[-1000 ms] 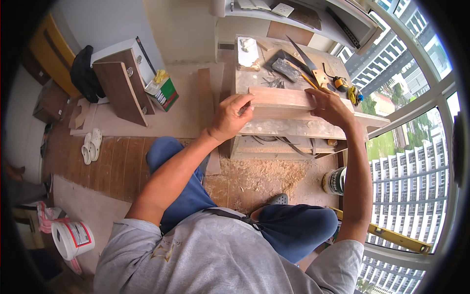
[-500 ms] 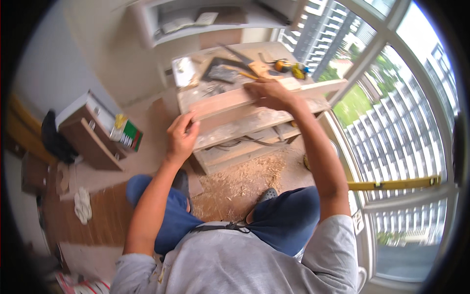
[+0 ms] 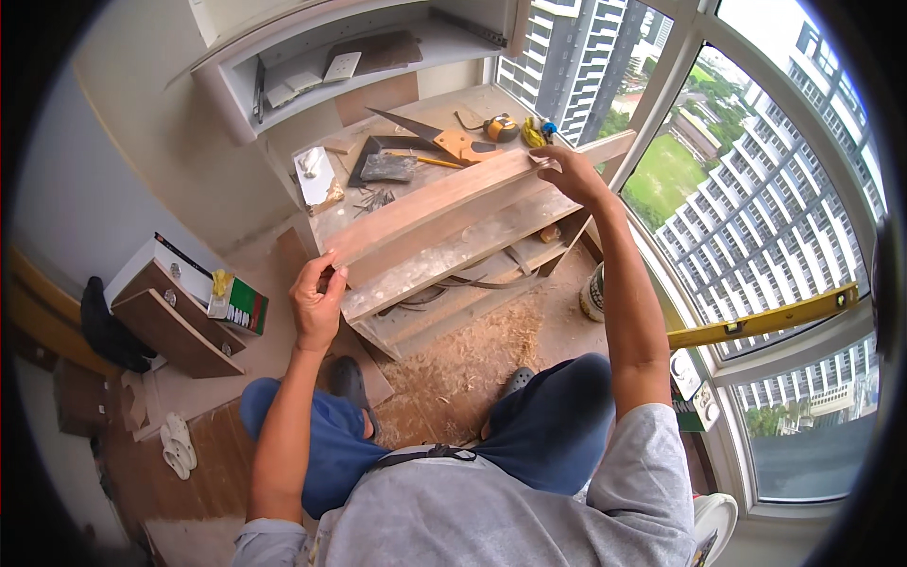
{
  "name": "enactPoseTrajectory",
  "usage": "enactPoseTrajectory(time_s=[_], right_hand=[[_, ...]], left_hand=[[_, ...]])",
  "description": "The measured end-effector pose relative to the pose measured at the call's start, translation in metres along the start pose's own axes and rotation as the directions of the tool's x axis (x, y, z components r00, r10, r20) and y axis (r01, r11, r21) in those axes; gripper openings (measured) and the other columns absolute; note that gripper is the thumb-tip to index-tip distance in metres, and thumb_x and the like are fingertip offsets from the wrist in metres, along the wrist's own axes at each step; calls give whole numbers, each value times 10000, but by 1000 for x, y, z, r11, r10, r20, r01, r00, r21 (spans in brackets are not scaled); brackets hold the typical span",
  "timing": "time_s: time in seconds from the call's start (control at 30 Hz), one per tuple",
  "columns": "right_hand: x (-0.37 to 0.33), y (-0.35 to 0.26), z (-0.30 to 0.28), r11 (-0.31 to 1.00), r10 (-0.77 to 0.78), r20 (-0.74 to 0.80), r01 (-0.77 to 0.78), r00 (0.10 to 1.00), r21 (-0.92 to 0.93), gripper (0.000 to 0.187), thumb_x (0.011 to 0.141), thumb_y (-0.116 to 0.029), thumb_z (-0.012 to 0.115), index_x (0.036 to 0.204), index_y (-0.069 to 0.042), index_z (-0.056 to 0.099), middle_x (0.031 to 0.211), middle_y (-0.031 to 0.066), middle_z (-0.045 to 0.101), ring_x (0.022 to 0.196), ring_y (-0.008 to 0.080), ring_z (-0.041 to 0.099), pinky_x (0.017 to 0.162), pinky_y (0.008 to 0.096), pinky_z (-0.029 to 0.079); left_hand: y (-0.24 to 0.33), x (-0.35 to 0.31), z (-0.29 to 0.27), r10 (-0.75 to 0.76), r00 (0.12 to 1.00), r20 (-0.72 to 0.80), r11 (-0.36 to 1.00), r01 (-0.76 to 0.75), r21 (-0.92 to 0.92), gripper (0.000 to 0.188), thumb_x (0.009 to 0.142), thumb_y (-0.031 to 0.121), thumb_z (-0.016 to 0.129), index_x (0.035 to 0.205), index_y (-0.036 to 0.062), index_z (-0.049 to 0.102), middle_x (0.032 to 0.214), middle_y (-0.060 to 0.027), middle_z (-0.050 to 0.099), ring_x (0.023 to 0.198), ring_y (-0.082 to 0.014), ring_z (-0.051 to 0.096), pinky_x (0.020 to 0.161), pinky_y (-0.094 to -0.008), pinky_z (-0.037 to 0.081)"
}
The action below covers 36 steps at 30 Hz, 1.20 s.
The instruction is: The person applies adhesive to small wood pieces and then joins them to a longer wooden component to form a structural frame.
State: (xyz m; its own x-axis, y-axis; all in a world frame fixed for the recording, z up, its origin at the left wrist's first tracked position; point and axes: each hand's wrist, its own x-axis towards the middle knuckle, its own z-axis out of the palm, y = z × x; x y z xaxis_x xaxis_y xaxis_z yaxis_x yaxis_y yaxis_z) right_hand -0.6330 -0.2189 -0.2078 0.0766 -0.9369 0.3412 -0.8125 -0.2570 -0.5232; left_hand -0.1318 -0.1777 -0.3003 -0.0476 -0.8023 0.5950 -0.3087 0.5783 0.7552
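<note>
A long pale wooden board (image 3: 425,208) stands on edge across the front of a dusty workbench (image 3: 453,248). My left hand (image 3: 319,300) pinches its left end between thumb and fingers. Farther along, toward the window, my right hand (image 3: 573,177) is curled over the top edge, thumb on the near side. A small whitish bit shows under those fingertips, too small to name. Behind the board lie a handsaw (image 3: 458,144) with an orange handle, a tape measure (image 3: 501,128), a yellow pencil (image 3: 420,160), a dark square frame piece (image 3: 364,163) and loose nails or screws (image 3: 376,201).
Wood shavings (image 3: 472,364) cover the floor below the bench. A yellow spirit level (image 3: 765,317) rests along the window side, near a tin (image 3: 592,293). Brown panels (image 3: 175,331) and a green box (image 3: 238,307) stand at left, with white slippers (image 3: 178,446) nearby. A shelf unit (image 3: 378,71) is behind.
My right hand has shifted along the board toward its window end. My left hand stays at the left end, now gripping it more closely. The view has turned slightly.
</note>
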Motion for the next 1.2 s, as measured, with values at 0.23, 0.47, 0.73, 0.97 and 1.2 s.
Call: enactPoseTrajectory(time_s=[0.23, 0.47, 0.73, 0.97, 1.2], right_hand=[[-1, 19, 23, 947, -263, -160, 223, 952, -231, 366, 929, -46, 733, 1293, -87, 740, 1226, 156, 760, 1147, 357, 706, 1021, 432, 542], [-5, 17, 31, 971, -236, -238, 233, 942, -41, 306, 918, -32, 739, 1221, -63, 771, 1154, 166, 766, 1096, 366, 707, 973, 436, 560], [-5, 20, 33, 977, -202, -258, 212, 945, 14, 292, 929, -10, 743, 1217, -43, 779, 1147, 146, 779, 1090, 325, 718, 976, 402, 559], [0, 12, 33, 985, -170, -220, 166, 960, -35, 327, 931, -48, 760, 1258, -44, 751, 1186, 172, 776, 1126, 345, 733, 1012, 391, 550], [19, -97, 17, 946, -303, 95, 311, 948, -88, 587, 839, -150, 861, 1392, -101, 673, 1447, 174, 623, 1372, 392, 566, 1159, 467, 461]], left_hand=[[-6, -1, 1, -8, 1000, 14, 999, 9, -31, 271, 958, -13, 758, 1226, 7, 724, 956, -25, 697, 822, -80, 634, 745, -257, 537], [-6, -4, -1, -28, 1000, -11, 995, 26, -96, 278, 949, -24, 767, 1222, 6, 722, 974, -18, 699, 827, -71, 631, 745, -244, 535], [0, -2, 3, -56, 998, -12, 988, 53, -147, 260, 943, -16, 775, 1198, 9, 734, 955, -17, 699, 820, -69, 624, 739, -248, 530], [11, 1, -5, -49, 999, 5, 997, 49, -57, 280, 931, -11, 779, 1204, 26, 734, 941, -27, 697, 792, -91, 616, 730, -266, 531], [19, 4, -10, 51, 997, 56, 998, -49, -32, 290, 946, 4, 770, 1227, 22, 702, 971, -70, 686, 822, -133, 630, 733, -284, 527]])
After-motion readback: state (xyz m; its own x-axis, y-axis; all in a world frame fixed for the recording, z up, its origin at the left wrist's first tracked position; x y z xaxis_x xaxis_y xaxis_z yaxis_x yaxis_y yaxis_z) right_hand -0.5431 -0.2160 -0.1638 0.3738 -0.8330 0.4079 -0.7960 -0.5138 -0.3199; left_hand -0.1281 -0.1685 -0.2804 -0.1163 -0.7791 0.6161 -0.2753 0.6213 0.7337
